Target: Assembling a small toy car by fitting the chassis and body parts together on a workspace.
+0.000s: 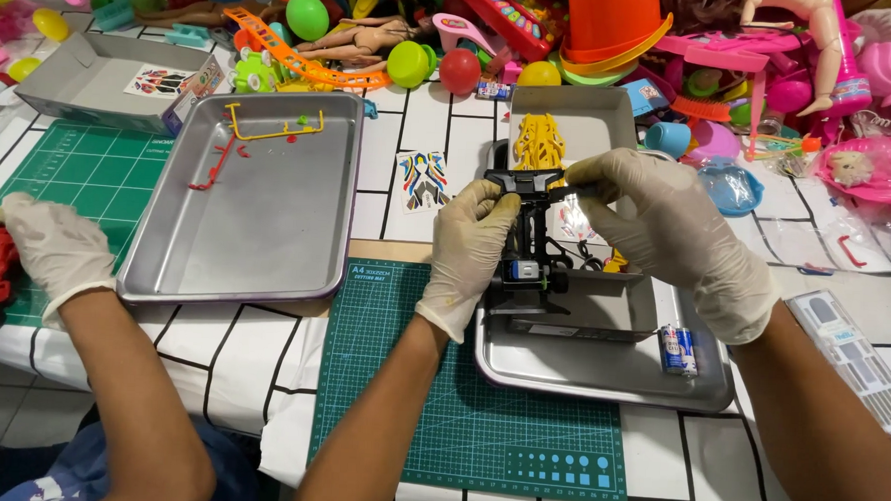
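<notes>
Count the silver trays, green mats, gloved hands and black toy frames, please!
Shiny silver metal trays: 2
Green rubber cutting mats: 2
White-gloved hands: 3 (left hand, right hand, another person's hand)
Black plastic toy car frame, held by left and right: 1
Total: 8

Both hands in cream latex gloves – left hand (473, 244), right hand (667, 230) – on a black plastic toy car chassis (531, 239). Dark green gridded cutting mat (478, 422) with pale lines; white tablecloth (260, 363) with a black grid. Bare silver steel tray (266, 243) holds red and yellow plastic sprue bits (260, 132) – yellow car body shell (538, 142) in a grey box.
</notes>
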